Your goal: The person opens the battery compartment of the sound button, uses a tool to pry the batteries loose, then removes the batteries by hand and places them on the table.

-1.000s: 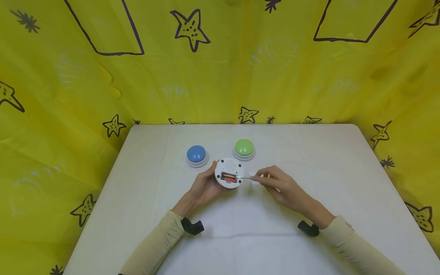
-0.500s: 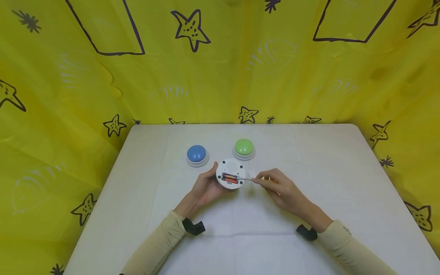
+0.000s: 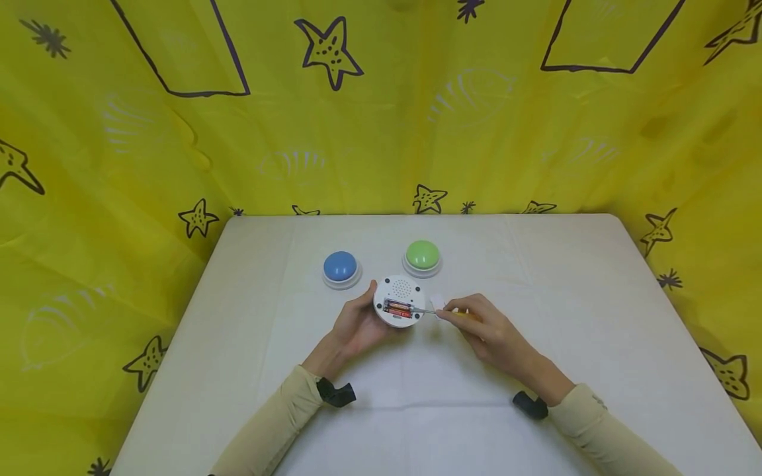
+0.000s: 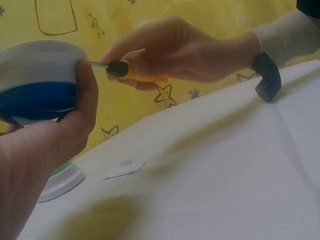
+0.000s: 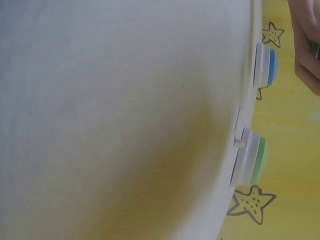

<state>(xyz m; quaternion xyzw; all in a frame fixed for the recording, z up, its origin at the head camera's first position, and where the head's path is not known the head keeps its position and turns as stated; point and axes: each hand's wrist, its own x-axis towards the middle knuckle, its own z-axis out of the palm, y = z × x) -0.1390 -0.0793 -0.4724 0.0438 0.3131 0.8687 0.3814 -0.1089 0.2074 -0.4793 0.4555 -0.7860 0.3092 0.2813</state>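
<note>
My left hand (image 3: 357, 324) grips a round push-button (image 3: 401, 288), white with a blue dome, turned underside up. Its battery compartment lies uncovered, with red-and-orange batteries (image 3: 397, 313) inside. A screwdriver (image 4: 119, 68) with a black and yellow-orange handle is pinched in my right hand (image 3: 491, 330). Its metal shaft reaches left to the right end of the compartment; the exact contact of the tip is too small to tell. In the left wrist view the blue dome (image 4: 40, 101) faces down, with fingers around the side.
Behind the held button stand a blue button (image 3: 340, 266) and a green button (image 3: 423, 255) on the white table (image 3: 268, 410). A small white plastic cover (image 4: 124, 171) lies on the tabletop near the green button. A yellow patterned curtain (image 3: 381, 132) hangs behind the table.
The held button has shifted slightly right and toward me. My right hand has dropped a little, and more of the screwdriver's yellow handle shows. The batteries stay in the compartment.
</note>
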